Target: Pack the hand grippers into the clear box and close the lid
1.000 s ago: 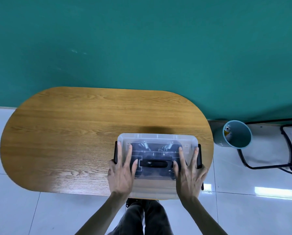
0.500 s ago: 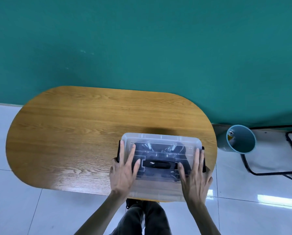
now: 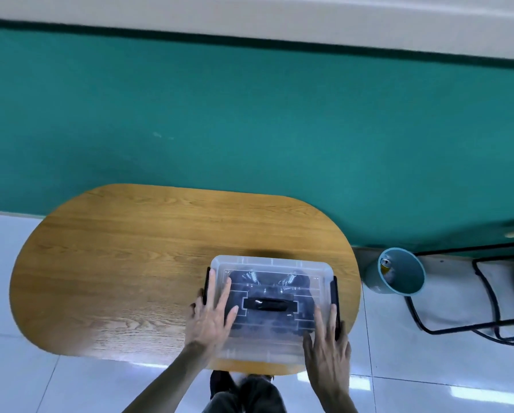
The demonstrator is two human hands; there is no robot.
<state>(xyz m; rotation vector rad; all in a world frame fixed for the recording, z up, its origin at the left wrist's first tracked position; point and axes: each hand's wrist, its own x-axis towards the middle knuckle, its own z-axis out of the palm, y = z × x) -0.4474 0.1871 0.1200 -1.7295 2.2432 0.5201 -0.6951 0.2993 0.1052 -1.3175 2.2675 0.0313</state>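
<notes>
At the near edge of the table [image 3: 115, 263] stands the clear box [image 3: 261, 350], with its lid [image 3: 273, 265] already on top. The hand grippers [image 3: 269, 281] lie inside, seen dimly through the plastic, so the packing seems done. Only the black side latches [image 3: 335, 290] are perhaps not yet locked; I cannot tell. The left hand [image 3: 209, 320] lies flat and open on the lid, fingers spread, holding nothing. The right hand [image 3: 328, 350] is also open, its fingertips touching the lid's right edge beside the latch.

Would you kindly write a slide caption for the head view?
Left hand and right hand rest open on the lidded clear box of hand grippers on an oval wooden table.
</notes>
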